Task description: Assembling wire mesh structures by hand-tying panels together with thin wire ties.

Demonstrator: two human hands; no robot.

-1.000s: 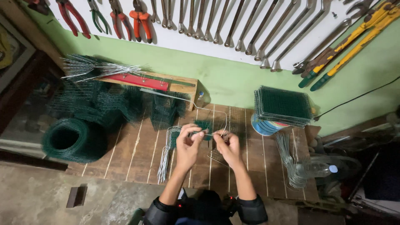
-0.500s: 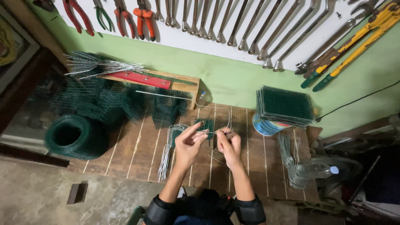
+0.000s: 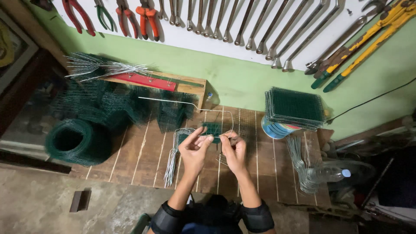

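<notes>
My left hand (image 3: 194, 149) and my right hand (image 3: 234, 149) are raised close together over the wooden bench (image 3: 138, 160). Between their fingertips they pinch a thin bent metal wire (image 3: 190, 103) that runs up and off to the left, then loops down on the right toward my right hand. A small piece of green wire mesh (image 3: 212, 128) lies on the bench just beyond my fingers. A bundle of bent wires (image 3: 173, 156) lies under my left hand.
A roll of green mesh (image 3: 71, 141) sits at the bench's left end beside folded mesh pieces (image 3: 108, 104). A stack of green mesh squares (image 3: 294, 107) rests on a round tin at right. Pliers, wrenches and yellow-handled cutters (image 3: 364, 37) hang on the wall. More wires (image 3: 299, 162) lie right.
My hands have drawn closer together and lifted slightly. The wire's long end now sticks out further to the upper left.
</notes>
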